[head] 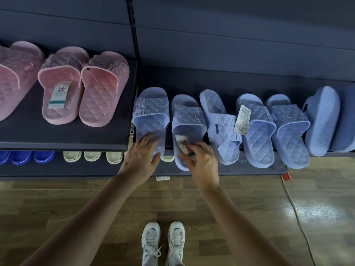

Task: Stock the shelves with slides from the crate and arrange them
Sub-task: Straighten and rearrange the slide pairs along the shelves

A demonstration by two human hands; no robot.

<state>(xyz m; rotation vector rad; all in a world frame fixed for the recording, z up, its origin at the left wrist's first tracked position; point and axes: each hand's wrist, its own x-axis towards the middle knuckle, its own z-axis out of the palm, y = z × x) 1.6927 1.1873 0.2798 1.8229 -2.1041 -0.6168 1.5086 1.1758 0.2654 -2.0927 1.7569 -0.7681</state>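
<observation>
Left grip (141, 152) flat on leftmost blue slide (151, 110)

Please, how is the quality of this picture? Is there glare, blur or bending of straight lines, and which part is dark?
Head view: the back panel is dim, with little detail. A bright glare patch lies on the floor at the right. The fingers of the right hand look slightly smeared. The wide lens makes the post lean and curves the panel's seams.
</observation>
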